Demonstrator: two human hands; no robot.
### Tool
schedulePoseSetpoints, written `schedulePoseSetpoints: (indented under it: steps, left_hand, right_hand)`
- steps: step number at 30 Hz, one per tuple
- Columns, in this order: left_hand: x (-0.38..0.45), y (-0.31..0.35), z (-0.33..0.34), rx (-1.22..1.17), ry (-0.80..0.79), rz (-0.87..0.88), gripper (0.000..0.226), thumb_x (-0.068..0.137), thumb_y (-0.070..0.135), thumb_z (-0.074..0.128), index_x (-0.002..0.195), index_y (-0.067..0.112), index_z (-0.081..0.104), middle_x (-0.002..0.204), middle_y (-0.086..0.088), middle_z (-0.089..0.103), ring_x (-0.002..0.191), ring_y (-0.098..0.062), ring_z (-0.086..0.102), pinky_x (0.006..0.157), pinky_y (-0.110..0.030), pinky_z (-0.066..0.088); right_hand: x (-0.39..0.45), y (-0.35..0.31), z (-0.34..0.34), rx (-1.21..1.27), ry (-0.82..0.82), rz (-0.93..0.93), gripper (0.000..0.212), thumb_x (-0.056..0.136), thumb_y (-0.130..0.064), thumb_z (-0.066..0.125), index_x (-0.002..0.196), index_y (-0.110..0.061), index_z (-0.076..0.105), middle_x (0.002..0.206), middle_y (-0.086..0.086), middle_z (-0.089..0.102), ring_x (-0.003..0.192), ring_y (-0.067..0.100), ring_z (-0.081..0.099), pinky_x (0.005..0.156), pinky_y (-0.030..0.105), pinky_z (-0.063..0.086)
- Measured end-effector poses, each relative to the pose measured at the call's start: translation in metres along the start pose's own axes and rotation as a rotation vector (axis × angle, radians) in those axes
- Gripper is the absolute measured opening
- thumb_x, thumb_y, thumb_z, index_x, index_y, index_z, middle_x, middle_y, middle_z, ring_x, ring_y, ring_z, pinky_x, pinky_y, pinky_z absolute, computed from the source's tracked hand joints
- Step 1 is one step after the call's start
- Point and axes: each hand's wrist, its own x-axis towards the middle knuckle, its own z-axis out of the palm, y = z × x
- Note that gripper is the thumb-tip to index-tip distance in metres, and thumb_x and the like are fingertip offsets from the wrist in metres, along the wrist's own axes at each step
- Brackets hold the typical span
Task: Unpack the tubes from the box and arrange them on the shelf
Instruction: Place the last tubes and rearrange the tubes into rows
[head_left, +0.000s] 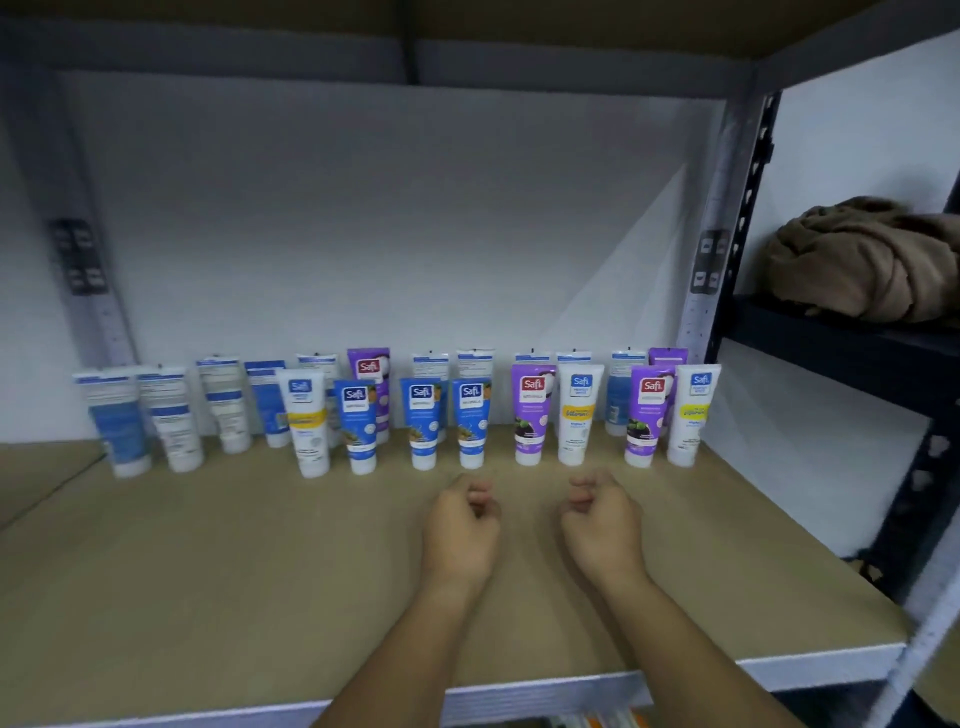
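Note:
Several tubes stand cap-down in two rows along the back of the tan shelf board (208, 571). Among them are a blue tube (471, 422), a purple tube (531, 418), a white tube with a yellow band (577, 418) and another white one (307, 428). My left hand (460, 525) and my right hand (602, 519) hover side by side over the shelf just in front of the tubes. Both have loosely curled fingers and hold nothing. No box is in view.
A grey metal upright (727, 249) bounds the shelf on the right. Beyond it a dark shelf (831, 338) carries a bundled brown cloth (862, 260). The white front edge (519, 691) of the shelf runs across the bottom.

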Motion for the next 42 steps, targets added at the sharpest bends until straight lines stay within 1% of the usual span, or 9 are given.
schedulePoseSetpoints:
  steps: [5,8,12,16,22,29,32,36,42]
  left_hand:
    - [0.007,-0.035,-0.098,0.044,0.177,-0.085,0.021,0.081,-0.002,0.059,0.096,0.008,0.069,0.086,-0.008,0.072,0.084,-0.024,0.069,0.077,-0.030,0.053]
    - [0.019,-0.059,-0.159,0.106,0.296,-0.132,0.022,0.082,-0.001,0.059,0.102,0.005,0.067,0.088,-0.012,0.072,0.086,-0.027,0.069,0.076,-0.025,0.048]
    - [0.042,-0.088,-0.225,0.167,0.419,-0.210,0.033,0.084,0.001,0.061,0.118,0.000,0.061,0.106,-0.015,0.070,0.102,-0.030,0.065,0.088,-0.028,0.044]
    - [0.068,-0.112,-0.265,0.158,0.517,-0.279,0.039,0.086,0.005,0.061,0.124,0.002,0.055,0.115,-0.015,0.065,0.110,-0.032,0.060,0.093,-0.033,0.043]
    - [0.110,-0.139,-0.308,0.135,0.619,-0.280,0.049,0.089,0.002,0.061,0.136,0.007,0.047,0.132,-0.011,0.055,0.120,-0.026,0.054,0.096,-0.029,0.040]
    - [0.153,-0.163,-0.330,0.205,0.590,-0.287,0.078,0.079,0.009,0.079,0.145,0.013,0.037,0.142,-0.010,0.047,0.129,-0.025,0.050,0.098,-0.031,0.044]
    - [0.163,-0.168,-0.332,0.196,0.550,-0.263,0.085,0.072,0.017,0.087,0.143,0.015,0.039,0.137,-0.008,0.052,0.123,-0.023,0.055,0.090,-0.028,0.049]
    - [0.166,-0.170,-0.332,0.166,0.505,-0.216,0.067,0.075,0.021,0.085,0.131,0.015,0.047,0.127,-0.005,0.059,0.112,-0.021,0.061,0.075,-0.018,0.047]
    - [0.161,-0.169,-0.328,0.175,0.490,-0.199,0.048,0.086,0.014,0.075,0.128,0.014,0.052,0.124,-0.002,0.062,0.103,-0.012,0.056,0.078,-0.020,0.045]
  right_hand:
    - [-0.054,-0.063,0.088,0.166,-0.173,-0.066,0.032,0.070,0.007,0.063,0.091,-0.017,0.061,0.077,-0.001,0.067,0.069,0.012,0.063,0.064,0.006,0.045]
    - [-0.077,-0.093,0.141,0.210,-0.302,-0.116,0.032,0.070,0.003,0.064,0.094,-0.017,0.061,0.082,0.000,0.066,0.073,0.012,0.063,0.070,0.016,0.051]
    - [-0.091,-0.126,0.202,0.241,-0.390,-0.161,0.035,0.071,0.000,0.064,0.103,-0.013,0.063,0.091,0.000,0.068,0.082,0.012,0.065,0.082,0.030,0.056]
    - [-0.094,-0.154,0.262,0.254,-0.456,-0.186,0.036,0.075,-0.003,0.068,0.110,-0.013,0.062,0.101,0.001,0.067,0.089,0.012,0.065,0.088,0.033,0.055]
    - [-0.078,-0.186,0.342,0.206,-0.444,-0.261,0.045,0.076,-0.007,0.070,0.119,-0.013,0.059,0.109,0.004,0.066,0.098,0.017,0.065,0.091,0.036,0.054]
    - [-0.061,-0.215,0.405,0.232,-0.356,-0.314,0.060,0.072,-0.026,0.084,0.123,-0.022,0.052,0.121,0.000,0.063,0.111,0.018,0.062,0.091,0.040,0.056]
    - [-0.058,-0.222,0.418,0.247,-0.304,-0.322,0.064,0.069,-0.034,0.087,0.119,-0.019,0.052,0.122,0.003,0.063,0.112,0.019,0.062,0.090,0.039,0.057]
    - [-0.054,-0.224,0.423,0.202,-0.281,-0.318,0.058,0.072,-0.034,0.085,0.114,-0.016,0.051,0.121,0.005,0.063,0.112,0.022,0.062,0.090,0.036,0.056]
    - [-0.055,-0.223,0.422,0.197,-0.299,-0.327,0.052,0.076,-0.026,0.083,0.118,-0.013,0.055,0.123,0.007,0.064,0.114,0.023,0.062,0.095,0.041,0.055]
